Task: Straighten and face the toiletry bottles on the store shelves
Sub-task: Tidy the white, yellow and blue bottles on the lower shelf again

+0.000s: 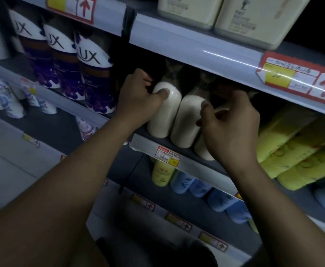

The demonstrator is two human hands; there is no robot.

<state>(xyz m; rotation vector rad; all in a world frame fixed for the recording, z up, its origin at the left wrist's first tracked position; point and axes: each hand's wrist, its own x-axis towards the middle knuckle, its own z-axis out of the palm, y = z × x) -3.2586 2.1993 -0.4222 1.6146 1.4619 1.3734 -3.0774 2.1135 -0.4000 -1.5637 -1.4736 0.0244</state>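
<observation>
From the head camera, my left hand wraps the shoulder of the left cream bottle, thumb pressed on its front, fingers curled behind it. My right hand has its fingers bent round the third cream bottle, though my own hand hides most of it, so I think it is a grip rather than a touch. The middle cream bottle stands between, touching both.

All three sit right at the shelf lip; a pull forward could tip one off onto the blue bottles below. Turning one likely drags its neighbour round too.

Headroom is tight: the upper shelf edge hangs just above the caps (lifting is out). The yellow packs crowd the right; leftward, a dark gap separates them from the LUX bottles.
</observation>
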